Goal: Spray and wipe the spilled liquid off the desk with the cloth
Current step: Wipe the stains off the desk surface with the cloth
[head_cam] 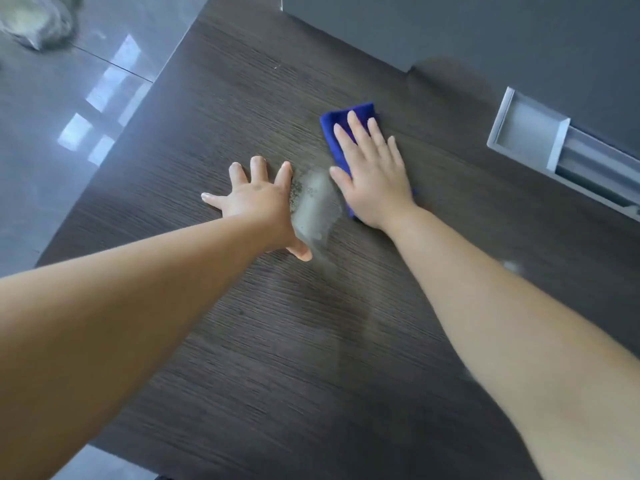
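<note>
On the dark wood-grain desk, a little beyond its middle, both of the person's hands lie flat. The right hand presses down on a blue cloth, its fingers straight and slightly apart, not curled round the fabric. The cloth is folded into a narrow strip. Its far end shows beyond the fingertips, its left edge shows beside the thumb, and a small corner shows near the wrist.

The left hand rests palm down on bare wood, left of the cloth, with fingers spread wide and thumb stretched toward the near side. It holds nothing.

Between the two hands lies the spill, a pale grey wet smear touching the left hand's inner edge and reaching almost to the right thumb. Dark specks dot its far left part, next to the left index finger. A fainter damp streak runs from it toward the near edge of the desk. A small pale spot sits just right of the right forearm.

At the far right a grey metal tray is sunk into the desktop. A plain grey panel stands along the far edge. Left of the desk is a glossy grey tiled floor, with a blurred pale shape at its far corner, too unclear to identify.
</note>
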Action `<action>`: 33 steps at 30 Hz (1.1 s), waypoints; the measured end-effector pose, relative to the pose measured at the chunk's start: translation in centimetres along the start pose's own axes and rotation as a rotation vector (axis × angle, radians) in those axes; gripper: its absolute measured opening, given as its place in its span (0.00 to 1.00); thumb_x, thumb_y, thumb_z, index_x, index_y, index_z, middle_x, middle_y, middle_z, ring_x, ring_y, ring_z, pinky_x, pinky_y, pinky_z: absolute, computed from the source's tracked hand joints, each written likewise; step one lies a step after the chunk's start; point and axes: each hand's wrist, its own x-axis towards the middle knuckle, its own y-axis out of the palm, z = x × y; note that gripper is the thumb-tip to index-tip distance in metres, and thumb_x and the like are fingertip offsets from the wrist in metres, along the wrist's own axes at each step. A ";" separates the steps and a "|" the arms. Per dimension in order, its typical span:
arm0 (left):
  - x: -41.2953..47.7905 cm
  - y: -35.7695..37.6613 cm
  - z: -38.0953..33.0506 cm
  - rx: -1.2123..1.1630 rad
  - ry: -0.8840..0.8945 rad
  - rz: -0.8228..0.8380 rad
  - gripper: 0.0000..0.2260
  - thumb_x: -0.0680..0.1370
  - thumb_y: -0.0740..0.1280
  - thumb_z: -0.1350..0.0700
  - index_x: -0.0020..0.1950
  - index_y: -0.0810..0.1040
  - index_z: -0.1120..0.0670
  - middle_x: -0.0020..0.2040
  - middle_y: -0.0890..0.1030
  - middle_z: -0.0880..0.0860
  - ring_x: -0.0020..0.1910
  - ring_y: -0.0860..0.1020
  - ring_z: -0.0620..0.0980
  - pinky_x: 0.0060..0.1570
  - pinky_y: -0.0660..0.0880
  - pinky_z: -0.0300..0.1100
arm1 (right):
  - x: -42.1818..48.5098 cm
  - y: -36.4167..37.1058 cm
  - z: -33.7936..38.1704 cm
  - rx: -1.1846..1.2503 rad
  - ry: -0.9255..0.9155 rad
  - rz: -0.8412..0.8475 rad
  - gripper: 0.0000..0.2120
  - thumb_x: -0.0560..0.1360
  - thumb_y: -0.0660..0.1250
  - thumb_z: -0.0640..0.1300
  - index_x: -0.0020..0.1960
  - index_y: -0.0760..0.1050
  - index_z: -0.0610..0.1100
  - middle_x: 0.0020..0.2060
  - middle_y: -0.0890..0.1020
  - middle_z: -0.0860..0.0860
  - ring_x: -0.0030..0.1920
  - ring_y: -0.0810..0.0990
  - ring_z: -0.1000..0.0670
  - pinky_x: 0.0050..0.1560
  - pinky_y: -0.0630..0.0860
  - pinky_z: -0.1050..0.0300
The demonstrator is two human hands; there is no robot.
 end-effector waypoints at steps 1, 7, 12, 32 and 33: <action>0.0 0.0 0.1 0.001 -0.001 0.000 0.61 0.53 0.79 0.37 0.76 0.45 0.44 0.72 0.50 0.53 0.71 0.49 0.60 0.60 0.57 0.75 | 0.1 -0.4 -1.5 -0.002 -0.049 0.005 0.26 0.81 0.53 0.53 0.77 0.51 0.51 0.77 0.50 0.52 0.76 0.47 0.47 0.73 0.43 0.42; -0.1 -0.2 0.0 -0.011 0.001 0.013 0.62 0.54 0.79 0.37 0.77 0.43 0.43 0.75 0.46 0.53 0.73 0.46 0.61 0.61 0.56 0.75 | 4.3 -0.5 -1.7 0.004 0.435 -0.072 0.26 0.82 0.48 0.52 0.77 0.46 0.49 0.77 0.45 0.51 0.76 0.44 0.45 0.73 0.41 0.41; -0.2 -0.1 0.2 -0.018 0.017 -0.004 0.61 0.55 0.79 0.37 0.77 0.43 0.44 0.75 0.46 0.53 0.74 0.45 0.61 0.61 0.55 0.76 | 0.9 0.4 1.8 -0.011 -0.023 0.017 0.26 0.81 0.51 0.52 0.77 0.50 0.48 0.77 0.49 0.49 0.76 0.46 0.44 0.73 0.43 0.43; -1.7 -0.6 8.1 -0.080 -0.035 -0.117 0.53 0.58 0.77 0.36 0.75 0.55 0.49 0.71 0.57 0.53 0.70 0.56 0.57 0.62 0.66 0.52 | 1.7 0.6 1.0 -0.008 0.127 -0.023 0.25 0.81 0.51 0.50 0.77 0.51 0.49 0.77 0.50 0.50 0.76 0.48 0.44 0.74 0.45 0.42; -1.8 -0.3 8.3 -0.060 -0.035 -0.100 0.54 0.57 0.77 0.35 0.75 0.53 0.49 0.72 0.55 0.54 0.70 0.55 0.57 0.62 0.65 0.52 | 2.2 0.9 2.8 -0.011 0.247 -0.057 0.26 0.81 0.51 0.50 0.77 0.49 0.48 0.77 0.48 0.49 0.76 0.47 0.44 0.73 0.44 0.42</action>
